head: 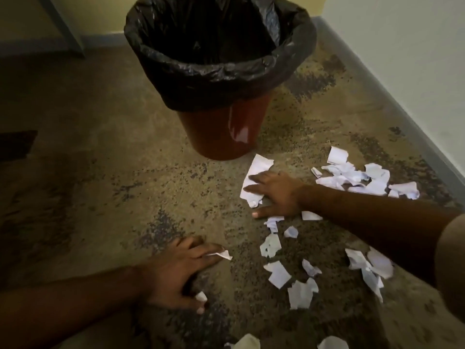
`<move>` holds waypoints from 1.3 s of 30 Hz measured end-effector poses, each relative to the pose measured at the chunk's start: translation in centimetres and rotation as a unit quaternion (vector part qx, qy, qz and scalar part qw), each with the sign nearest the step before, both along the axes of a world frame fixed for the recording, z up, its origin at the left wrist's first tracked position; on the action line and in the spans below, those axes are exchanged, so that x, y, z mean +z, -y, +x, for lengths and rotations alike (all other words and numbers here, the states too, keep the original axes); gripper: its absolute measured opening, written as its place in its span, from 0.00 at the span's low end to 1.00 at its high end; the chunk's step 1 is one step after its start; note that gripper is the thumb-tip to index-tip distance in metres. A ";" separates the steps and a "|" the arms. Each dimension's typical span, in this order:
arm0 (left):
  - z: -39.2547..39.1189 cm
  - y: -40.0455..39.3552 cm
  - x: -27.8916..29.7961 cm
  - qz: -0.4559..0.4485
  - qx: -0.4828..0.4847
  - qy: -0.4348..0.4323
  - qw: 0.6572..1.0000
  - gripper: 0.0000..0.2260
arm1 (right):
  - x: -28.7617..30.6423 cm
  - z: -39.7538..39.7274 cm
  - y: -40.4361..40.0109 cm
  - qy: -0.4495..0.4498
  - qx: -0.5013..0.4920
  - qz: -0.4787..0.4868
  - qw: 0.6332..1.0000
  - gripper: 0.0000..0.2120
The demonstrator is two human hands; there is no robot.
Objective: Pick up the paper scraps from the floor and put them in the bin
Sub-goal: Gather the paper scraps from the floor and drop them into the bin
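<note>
A red bin (221,132) lined with a black bag (216,71) stands upright on the floor ahead. White paper scraps (352,177) lie scattered to its right and in front. My right hand (276,195) lies flat on the floor, fingers spread over a large torn sheet (256,170) near the bin's base. My left hand (181,270) rests on the floor lower left, fingers spread, with a small scrap (224,255) at its fingertips and another scrap (201,296) by the thumb. Neither hand has lifted anything.
The speckled floor (125,197) is worn and dark in patches. A wall with a grey skirting (392,102) runs along the right. A grey post (68,28) stands at the far left. More scraps (302,293) lie near the bottom edge.
</note>
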State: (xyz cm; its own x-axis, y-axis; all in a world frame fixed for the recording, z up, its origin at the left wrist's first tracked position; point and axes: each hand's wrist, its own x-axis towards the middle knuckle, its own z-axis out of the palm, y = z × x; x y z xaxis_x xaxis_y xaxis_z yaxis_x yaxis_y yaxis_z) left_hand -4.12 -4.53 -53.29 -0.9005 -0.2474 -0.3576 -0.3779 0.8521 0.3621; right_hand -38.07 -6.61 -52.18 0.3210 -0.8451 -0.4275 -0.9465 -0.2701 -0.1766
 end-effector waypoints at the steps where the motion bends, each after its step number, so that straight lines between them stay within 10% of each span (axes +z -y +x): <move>1: 0.3 -0.2 -0.2 0.021 -0.002 0.000 1.000 0.46 | 0.2 -0.5 -1.1 -0.012 0.011 0.006 1.000 0.41; 13: -0.9 -3.0 0.3 0.136 0.067 -0.057 0.987 0.26 | 1.5 1.5 -11.4 -0.022 0.053 0.089 0.994 0.48; 28: -4.9 -11.4 1.4 0.146 0.050 -0.019 0.988 0.51 | 2.3 3.8 -16.2 -0.041 0.224 0.091 0.969 0.23; 39: -6.9 -12.8 0.8 0.139 0.084 -0.018 0.987 0.13 | 3.9 2.9 -15.9 0.051 0.077 0.102 0.990 0.10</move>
State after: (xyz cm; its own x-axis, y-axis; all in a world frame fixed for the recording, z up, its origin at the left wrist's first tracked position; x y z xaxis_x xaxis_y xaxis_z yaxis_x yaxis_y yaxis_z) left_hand -11.00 8.24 -52.44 -0.8686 -0.2904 -0.4014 -0.4876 0.6452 0.5882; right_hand -35.20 9.33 -48.29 0.4895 -0.6819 -0.5435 -0.8713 -0.3583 -0.3353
